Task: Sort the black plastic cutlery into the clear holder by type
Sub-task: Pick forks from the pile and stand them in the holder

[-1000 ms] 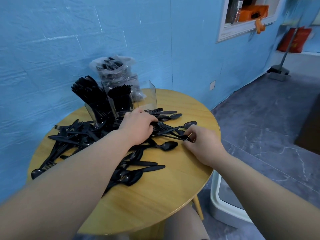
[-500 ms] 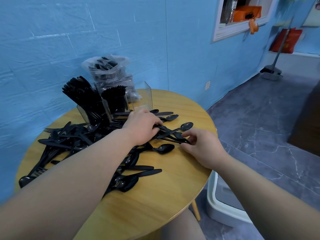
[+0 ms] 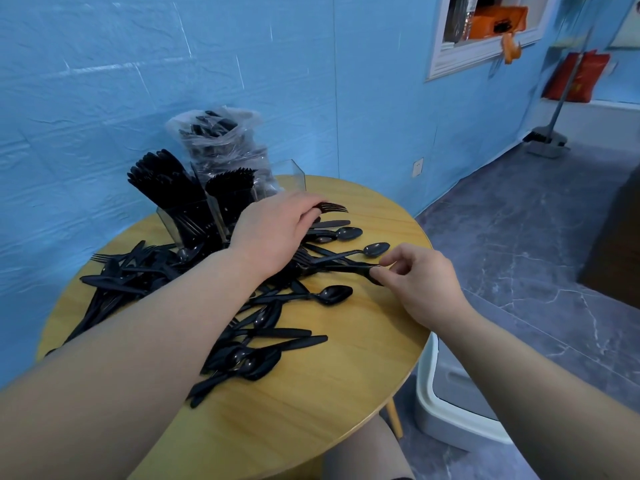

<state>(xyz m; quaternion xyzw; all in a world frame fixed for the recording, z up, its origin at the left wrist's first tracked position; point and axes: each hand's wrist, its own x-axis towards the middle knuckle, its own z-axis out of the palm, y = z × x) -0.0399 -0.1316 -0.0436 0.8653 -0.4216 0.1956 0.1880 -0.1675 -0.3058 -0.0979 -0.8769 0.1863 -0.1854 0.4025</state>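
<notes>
Left hand (image 3: 273, 233) lay over the far middle of the cutlery pile (image 3: 207, 292), fingers curled round a fork (image 3: 330, 207) whose tines stuck out right past the fingertips, fork axis running roughly left-right. Clear holder (image 3: 221, 206) stood just behind and left of that hand, near, so left hand was the nearer one for a drop-in. Its left compartment was packed with upright handles, middle one held forks, tines up, right one (image 3: 289, 176) looked empty. Right hand (image 3: 420, 282) sat at the pile's right edge, thumb and forefinger pinching the end of a black handle (image 3: 349, 268) that ran left into the heap, other end buried so type unclear, maybe a knife or fork. Loose spoons (image 3: 375, 249) lay between the hands, bowls pointing right. Rest of the pile stretched left and toward the viewer across the round wooden table (image 3: 329, 393). Judged: fork goes back-left into the middle compartment; most cutlery not yet sorted
</notes>
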